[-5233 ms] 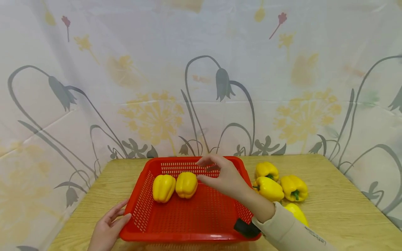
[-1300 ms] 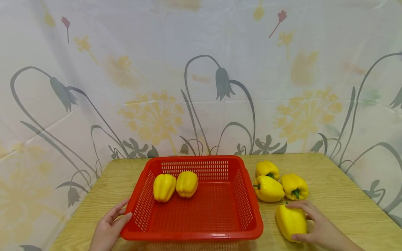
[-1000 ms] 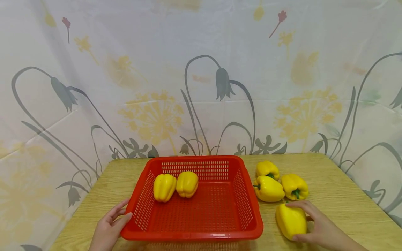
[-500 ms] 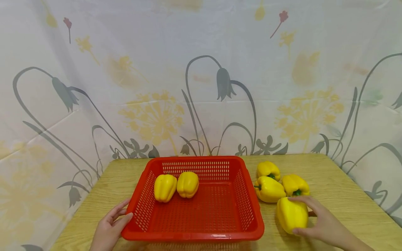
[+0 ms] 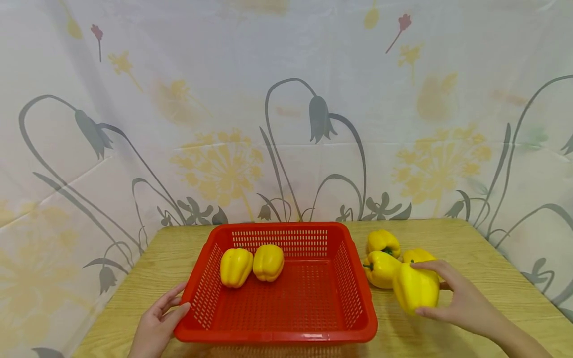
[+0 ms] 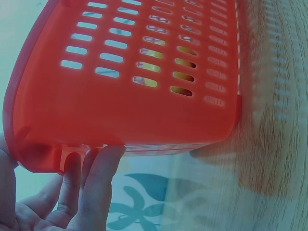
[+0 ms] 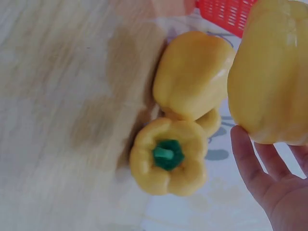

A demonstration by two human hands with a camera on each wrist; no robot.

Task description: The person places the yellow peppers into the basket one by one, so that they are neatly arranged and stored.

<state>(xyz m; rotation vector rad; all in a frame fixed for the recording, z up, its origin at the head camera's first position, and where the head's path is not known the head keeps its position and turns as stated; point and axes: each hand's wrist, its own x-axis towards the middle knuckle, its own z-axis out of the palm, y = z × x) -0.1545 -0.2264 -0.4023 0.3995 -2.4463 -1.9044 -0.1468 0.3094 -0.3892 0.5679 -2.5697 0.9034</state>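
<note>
My right hand (image 5: 463, 301) grips a yellow bell pepper (image 5: 415, 291) from its right side, with the thumb below and fingers above. In the right wrist view this pepper (image 7: 269, 72) hangs off the tabletop. My left hand (image 5: 156, 323) holds the left rim of a red plastic basket (image 5: 273, 337), thumb over the rim. The left wrist view shows the fingers (image 6: 98, 178) against the basket's outer edge. Two yellow bell peppers (image 5: 236, 267) (image 5: 268, 262) lie side by side in the basket's left part.
Right of the basket, more yellow bell peppers lie grouped: one at the back (image 5: 383, 241), one in front with its stem leftward (image 5: 380, 270), and one (image 5: 416, 255) partly hidden behind the held pepper. The wooden table (image 5: 488, 278) meets a flower-printed cloth (image 5: 286, 124) at the back.
Earlier my right hand was over the basket, then on the pepper at the table's right front. It has lifted that pepper up off the table. My left hand stays on the rim.
</note>
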